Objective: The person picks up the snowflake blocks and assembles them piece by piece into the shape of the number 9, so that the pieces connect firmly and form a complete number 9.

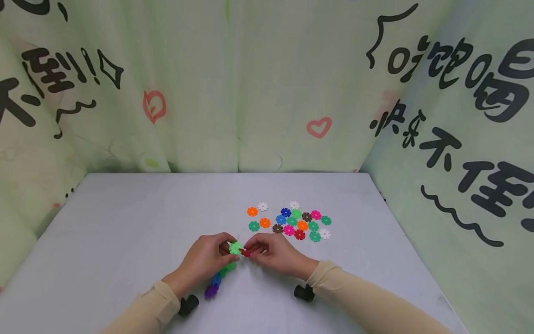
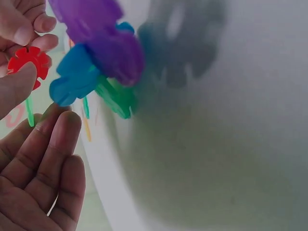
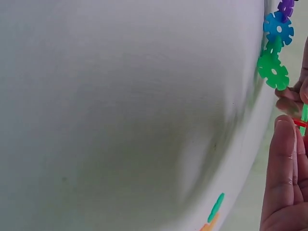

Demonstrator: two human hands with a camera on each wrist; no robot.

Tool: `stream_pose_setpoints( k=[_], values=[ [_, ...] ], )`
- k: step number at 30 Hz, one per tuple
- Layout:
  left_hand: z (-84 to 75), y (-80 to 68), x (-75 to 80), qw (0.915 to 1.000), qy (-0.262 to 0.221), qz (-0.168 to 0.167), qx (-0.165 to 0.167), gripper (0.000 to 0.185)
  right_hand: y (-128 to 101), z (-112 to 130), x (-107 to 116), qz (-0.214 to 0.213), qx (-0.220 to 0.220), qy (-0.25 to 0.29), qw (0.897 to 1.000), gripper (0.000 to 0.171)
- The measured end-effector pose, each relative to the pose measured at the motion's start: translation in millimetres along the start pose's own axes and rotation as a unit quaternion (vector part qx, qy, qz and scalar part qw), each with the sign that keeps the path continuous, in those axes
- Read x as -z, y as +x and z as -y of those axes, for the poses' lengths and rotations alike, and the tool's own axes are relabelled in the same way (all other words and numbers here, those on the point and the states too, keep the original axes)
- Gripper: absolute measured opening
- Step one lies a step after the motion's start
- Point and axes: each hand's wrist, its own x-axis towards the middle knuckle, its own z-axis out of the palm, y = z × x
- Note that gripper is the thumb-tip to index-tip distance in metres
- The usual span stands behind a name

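Looking down from the head camera, I see my two sleeves come in from the bottom edge. My left hand [image 1: 207,258] has its fingers curled round a chain of snowflake pieces [image 1: 221,274]. The chain hangs down from that hand to the grey table [image 1: 125,222], with purple at the bottom, then blue, then green. I think I hold it by its top green piece [image 1: 235,247] so the slot faces the other hand. My right hand [image 1: 271,253] pinches one red piece [image 1: 246,253] between thumb and fingertips, right up against that green piece. I cannot tell if the two are already joined. The wrist cameras show the same red piece [image 2: 29,63] and the chain [image 3: 275,48] up close, but blurry.

Just past my hands lies a pile of loose pieces [image 1: 294,221], in orange, white, blue, green, pink, brown and red. It sits near my right hand, so it is easy to reach. Nothing lies between my hands and the pile.

Behind the table hangs a pale green curtain [image 1: 267,83] with black writing and pink hearts.
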Motion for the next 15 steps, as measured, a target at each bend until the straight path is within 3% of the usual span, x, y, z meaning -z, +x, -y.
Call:
stream_pose_setpoints(
  k=[5,15],
  values=[
    [-0.4,-1.0,-0.6,0.9999,-0.004,0.011,-0.001,0.031,1.9,4.5,-1.9,-0.008,-0.039,0.038,0.998,0.019],
    [-1.5,-4.7,-5.1,0.9979,-0.006,0.01,-0.064,0.032,8.8,9.6,-4.6,-0.01,-0.098,0.068,0.993,0.017]
  ],
)
